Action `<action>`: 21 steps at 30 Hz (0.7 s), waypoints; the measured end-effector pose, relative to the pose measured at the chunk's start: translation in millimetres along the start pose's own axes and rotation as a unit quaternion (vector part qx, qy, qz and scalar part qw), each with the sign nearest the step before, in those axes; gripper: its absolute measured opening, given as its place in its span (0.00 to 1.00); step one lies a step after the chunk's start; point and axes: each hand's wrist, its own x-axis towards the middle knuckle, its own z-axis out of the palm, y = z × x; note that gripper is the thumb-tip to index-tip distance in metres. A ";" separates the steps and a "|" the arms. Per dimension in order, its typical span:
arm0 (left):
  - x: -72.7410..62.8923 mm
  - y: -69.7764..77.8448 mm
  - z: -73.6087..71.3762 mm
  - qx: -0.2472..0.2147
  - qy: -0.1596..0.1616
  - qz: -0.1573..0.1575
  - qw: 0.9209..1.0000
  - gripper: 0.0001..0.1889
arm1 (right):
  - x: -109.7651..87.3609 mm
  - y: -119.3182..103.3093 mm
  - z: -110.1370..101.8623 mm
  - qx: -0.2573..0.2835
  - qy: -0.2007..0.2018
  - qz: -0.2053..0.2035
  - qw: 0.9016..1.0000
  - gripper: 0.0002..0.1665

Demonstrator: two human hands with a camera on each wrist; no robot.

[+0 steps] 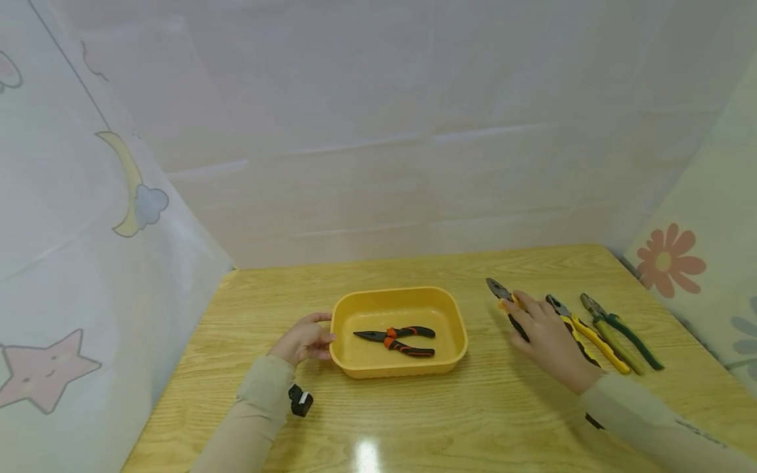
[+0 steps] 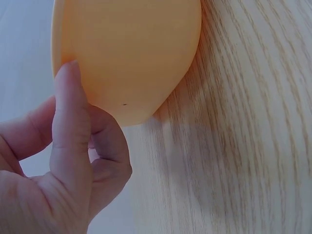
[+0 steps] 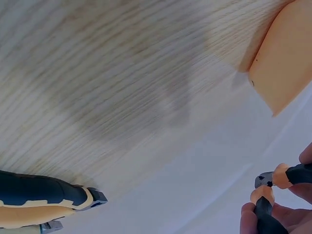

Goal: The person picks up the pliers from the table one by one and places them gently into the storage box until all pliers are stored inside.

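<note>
A yellow plastic bin [image 1: 341, 318] stands on the table, with orange-and-black long-nose pliers [image 1: 393, 340] lying inside it. My left hand [image 1: 304, 339] pinches the bin's left end; in the left wrist view the thumb lies along the rim and the other fingers are bent against the outer wall. To the right of the bin, my right hand [image 1: 547, 338] grips black-and-yellow pliers [image 1: 499, 289], whose head points away to the upper left. Seen from the right wrist, the handles of these pliers [image 3: 264, 183] are spread apart, with fingers around them.
Two more pliers lie right of my right hand: a yellow-and-black pair [image 1: 602, 341] and a green-handled pair [image 1: 621, 334]. A small black object [image 1: 300, 401] shows beside my left wrist. Pale printed sheets [image 1: 378, 131] surround the wooden table [image 1: 414, 420] at the back and sides.
</note>
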 end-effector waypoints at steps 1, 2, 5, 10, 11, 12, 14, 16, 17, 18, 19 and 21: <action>-0.1 0.0 0.0 0.000 0.000 0.000 1.000 0.28 | 0.7 -0.3 0.6 0.000 0.004 -0.004 1.000 0.24; -0.3 0.1 0.0 -0.001 -0.001 0.000 1.000 0.28 | 1.3 -0.6 1.3 -0.001 0.008 -0.010 1.000 0.24; -0.2 0.2 -0.2 0.001 -0.002 0.001 1.000 0.29 | 3.0 -1.7 2.4 -0.006 0.016 -0.023 1.000 0.24; 0.2 0.4 -0.7 0.006 -0.003 0.003 1.000 0.28 | 7.2 -7.3 -0.7 -0.013 0.011 -0.030 0.999 0.25; 0.1 0.6 -0.8 0.008 -0.003 0.004 1.000 0.28 | 8.2 -8.2 -0.9 -0.014 0.014 -0.034 0.999 0.25; 0.2 0.9 -0.9 0.009 -0.004 0.004 1.000 0.28 | 9.3 -9.3 -1.1 -0.017 0.017 -0.037 0.999 0.29; 0.3 1.2 -0.9 0.011 -0.003 0.005 1.000 0.28 | 11.4 -10.8 0.4 -0.014 0.025 -0.045 0.999 0.39; 0.4 1.3 -0.8 0.012 -0.003 0.007 1.000 0.28 | 13.6 -12.5 2.5 -0.007 0.032 -0.052 0.998 0.43; 0.5 1.1 -0.7 0.011 -0.003 0.007 1.000 0.29 | 14.4 -13.5 3.8 -0.001 0.033 -0.053 0.998 0.42; 0.5 1.0 -0.6 0.011 -0.003 0.006 1.000 0.28 | 15.3 -14.8 5.0 0.005 0.032 -0.052 0.998 0.43; 0.4 0.7 -0.5 0.012 -0.003 0.006 1.000 0.28 | 15.8 -15.7 6.3 0.012 0.030 -0.051 0.998 0.43; 0.3 0.4 -0.3 0.014 -0.005 0.006 1.000 0.28 | 17.0 -18.0 8.0 0.020 0.027 -0.045 0.998 0.44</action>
